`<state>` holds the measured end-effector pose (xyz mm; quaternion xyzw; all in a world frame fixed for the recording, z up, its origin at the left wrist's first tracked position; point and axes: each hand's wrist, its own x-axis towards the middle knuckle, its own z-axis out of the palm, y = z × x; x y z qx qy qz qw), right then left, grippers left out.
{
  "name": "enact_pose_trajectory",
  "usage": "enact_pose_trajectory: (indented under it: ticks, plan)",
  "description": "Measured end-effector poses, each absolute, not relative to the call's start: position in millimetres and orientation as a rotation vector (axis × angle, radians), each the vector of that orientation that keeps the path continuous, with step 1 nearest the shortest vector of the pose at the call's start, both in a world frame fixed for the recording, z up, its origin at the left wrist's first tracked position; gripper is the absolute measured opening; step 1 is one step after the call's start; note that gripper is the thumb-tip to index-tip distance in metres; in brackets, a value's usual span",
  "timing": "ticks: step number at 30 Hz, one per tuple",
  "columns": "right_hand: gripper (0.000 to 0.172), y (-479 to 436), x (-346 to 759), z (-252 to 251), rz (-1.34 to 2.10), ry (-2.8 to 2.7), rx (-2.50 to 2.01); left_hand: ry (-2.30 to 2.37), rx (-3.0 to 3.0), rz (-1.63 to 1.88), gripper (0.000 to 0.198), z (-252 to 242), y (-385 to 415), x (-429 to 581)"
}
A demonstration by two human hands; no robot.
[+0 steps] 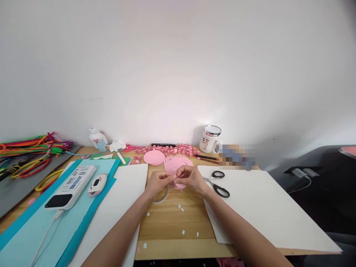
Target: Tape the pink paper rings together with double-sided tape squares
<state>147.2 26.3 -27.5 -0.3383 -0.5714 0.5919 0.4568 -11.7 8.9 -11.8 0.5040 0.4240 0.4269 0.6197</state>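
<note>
My left hand and my right hand meet fingertip to fingertip over the wooden table. Both are closed in a pinch on a small piece of pink paper, mostly hidden by the fingers. Just behind and under them lie cut pink paper pieces, beside a stack of pink paper circles. Many small rolled pink paper pieces are heaped near the wall. A roll of tape lies partly under my left hand. Black-handled scissors rest right of my right hand.
White boards lie left and right. Small white squares dot the table. A mug, pens and a white bottle stand or lie at the back. Leftward are a power bank with cable and pipe cleaners.
</note>
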Motion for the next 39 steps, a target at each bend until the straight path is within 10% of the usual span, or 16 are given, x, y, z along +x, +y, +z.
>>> enact_pose_trajectory:
  ticks: [39]
  plan:
    - [0.038,26.6,145.9,-24.0,1.355,-1.327,-0.901,1.069,1.103,1.102,0.053,-7.0,8.1,-9.3]
